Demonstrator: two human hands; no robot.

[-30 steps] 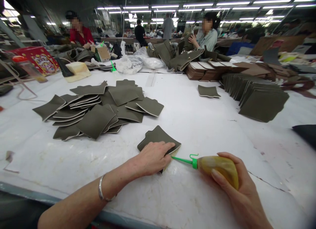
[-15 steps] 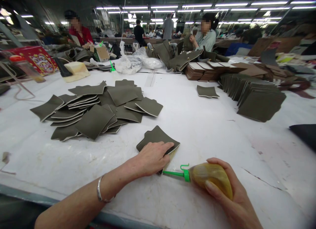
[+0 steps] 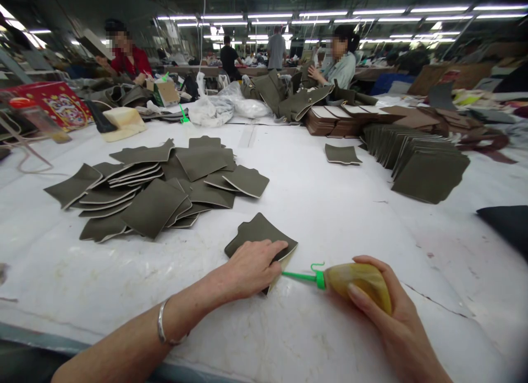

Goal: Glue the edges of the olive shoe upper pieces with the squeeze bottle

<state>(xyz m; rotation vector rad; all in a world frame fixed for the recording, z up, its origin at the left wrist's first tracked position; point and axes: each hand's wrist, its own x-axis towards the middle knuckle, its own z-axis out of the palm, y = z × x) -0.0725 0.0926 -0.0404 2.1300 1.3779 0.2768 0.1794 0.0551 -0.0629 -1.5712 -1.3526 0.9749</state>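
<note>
My left hand (image 3: 251, 267) lies flat, fingers stretched, on a dark olive leather piece (image 3: 258, 233) near the table's front edge. My right hand (image 3: 383, 311) is wrapped round a yellowish glue bottle (image 3: 358, 279). Its green nozzle (image 3: 299, 275) points left and touches the right edge of the piece, just beside my left fingertips. A silver bracelet sits on my left wrist.
A loose heap of olive pieces (image 3: 157, 187) lies to the left on the white table (image 3: 330, 207). One single piece (image 3: 342, 153) and a fanned row of pieces (image 3: 416, 154) lie at the right. Stacks, bags and a red box (image 3: 58, 102) stand behind. Several people work at the far side.
The glue bottle's nozzle ran down along the piece's right edge, then came back up a little. My left hand stayed pressed on the piece. The camera view shifted slightly.
</note>
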